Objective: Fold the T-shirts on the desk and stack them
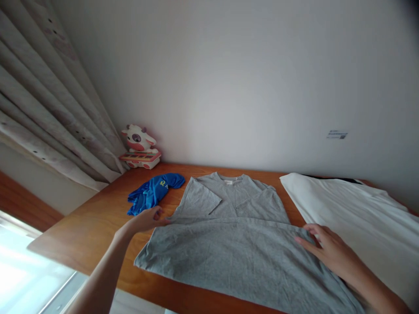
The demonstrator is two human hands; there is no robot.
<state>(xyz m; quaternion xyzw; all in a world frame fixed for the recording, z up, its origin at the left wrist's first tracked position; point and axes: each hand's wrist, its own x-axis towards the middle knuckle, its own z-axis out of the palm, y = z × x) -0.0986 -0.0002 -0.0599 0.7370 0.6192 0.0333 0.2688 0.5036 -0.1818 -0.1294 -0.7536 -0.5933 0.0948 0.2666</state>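
Note:
A grey T-shirt [229, 248] lies on the wooden table [98, 222], its collar toward the wall and both sleeves turned inward. Its lower part is doubled up over the middle, with the folded-over edge running across below the sleeves. My left hand [152, 219] is closed at the left end of that edge, thumb and fingers on the grey cloth. At the right end, my right hand [319, 243] has its thumb and fingers apart, touching the cloth.
A crumpled blue garment [152, 192] lies left of the shirt. Behind it stands a cow-shaped toy keyboard [140, 148] by the wall. White cloth [353, 213] covers the table's right side. A curtain [49, 96] hangs at the left.

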